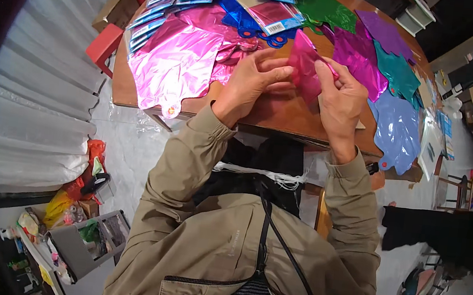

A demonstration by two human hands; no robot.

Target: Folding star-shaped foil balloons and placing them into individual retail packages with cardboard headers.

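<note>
Pink foil [307,69] held over tabletop [285,120], nr front edge
Pinched in R hand [342,98]; L hand [255,79] just beside it, L grip can't be told.

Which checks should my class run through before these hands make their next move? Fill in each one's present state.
1. Pink foil piece held by the right hand: ok, pinched between thumb and fingers.
2. Left hand gripping that piece too: cannot tell; its fingertips are at the piece's left side, but their contact is unclear.
3. Packets on the left apart from both hands: ok, they lie farther back.
4. Blue foil uncovered: not ok, other packets partly overlie it.
5. Large pink sheet away from the table's near edge: not ok, its tab reaches that edge.
</note>
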